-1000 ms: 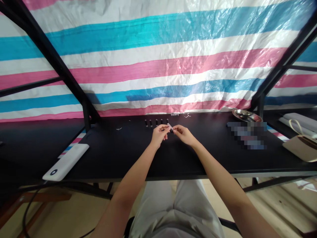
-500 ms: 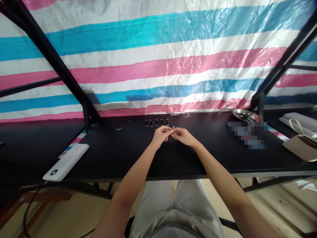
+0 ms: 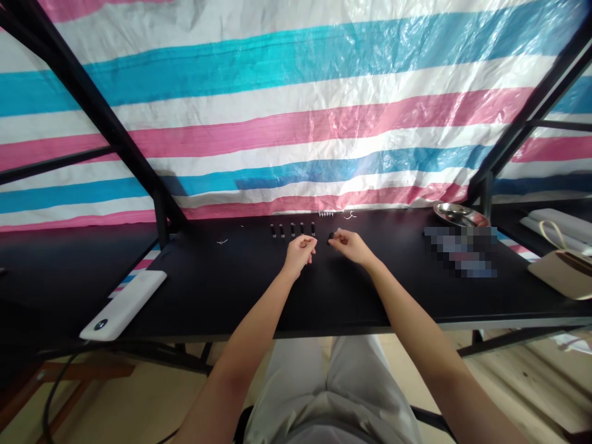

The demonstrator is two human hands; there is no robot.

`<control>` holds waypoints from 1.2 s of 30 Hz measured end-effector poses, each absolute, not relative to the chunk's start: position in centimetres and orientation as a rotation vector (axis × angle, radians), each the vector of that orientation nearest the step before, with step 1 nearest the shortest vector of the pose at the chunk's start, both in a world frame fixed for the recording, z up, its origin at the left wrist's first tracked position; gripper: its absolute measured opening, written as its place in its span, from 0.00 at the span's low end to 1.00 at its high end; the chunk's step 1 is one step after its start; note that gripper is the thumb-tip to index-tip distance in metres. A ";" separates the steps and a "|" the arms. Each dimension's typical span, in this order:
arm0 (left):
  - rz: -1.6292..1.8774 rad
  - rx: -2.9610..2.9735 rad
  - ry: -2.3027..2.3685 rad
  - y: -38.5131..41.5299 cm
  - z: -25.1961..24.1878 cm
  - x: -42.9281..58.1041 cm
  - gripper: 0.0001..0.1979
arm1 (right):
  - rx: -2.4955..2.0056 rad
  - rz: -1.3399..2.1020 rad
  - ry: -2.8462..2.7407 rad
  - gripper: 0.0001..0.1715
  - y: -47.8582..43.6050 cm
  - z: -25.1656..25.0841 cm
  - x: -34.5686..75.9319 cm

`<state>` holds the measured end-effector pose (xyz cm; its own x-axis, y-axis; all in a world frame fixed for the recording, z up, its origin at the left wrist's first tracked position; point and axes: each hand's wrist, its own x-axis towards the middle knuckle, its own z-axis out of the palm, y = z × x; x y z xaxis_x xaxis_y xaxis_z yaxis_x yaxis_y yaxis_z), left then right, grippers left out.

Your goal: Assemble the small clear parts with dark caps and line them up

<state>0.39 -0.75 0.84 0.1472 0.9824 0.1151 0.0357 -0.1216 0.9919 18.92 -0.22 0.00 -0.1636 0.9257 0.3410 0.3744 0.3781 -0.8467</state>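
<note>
My left hand (image 3: pixel 300 254) is closed in a pinch just above the black table; whatever its fingertips hold, if anything, is too small to make out. To its right, my right hand (image 3: pixel 350 246) grips a small black piece (image 3: pixel 330 238) between thumb and fingers. A gap separates the two hands. Beyond my left hand stands a row of several small black cylinders with clear or pale ends, among them one black cylinder (image 3: pixel 293 229). Behind them lie a row of small white pieces (image 3: pixel 326 214) and some thin white scraps (image 3: pixel 350 214).
A shiny metal dish (image 3: pixel 461 216) and a blurred-out item (image 3: pixel 462 251) lie at the right, with a beige pouch (image 3: pixel 562 274) farther out. At left is a white power bank (image 3: pixel 124 305). Striped sheeting (image 3: pixel 296 123) hangs behind the black table (image 3: pixel 222 277).
My hands were together at a small, pale-ended piece. My right hand has drawn away to the right with a small black piece; my left hand has barely moved.
</note>
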 end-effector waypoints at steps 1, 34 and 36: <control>1.178 1.389 1.103 -0.7 0.7 0.4 0.11 | -1.209 0.669 -1.693 0.16 0.5 0.0 19.7; 1.141 1.473 1.116 -0.3 0.0 0.3 0.10 | -1.883 0.259 -1.715 0.09 9.9 -2.3 24.5; 1.137 1.475 1.111 -0.3 0.1 0.3 0.11 | -1.891 0.259 -1.725 0.10 10.0 -2.3 24.5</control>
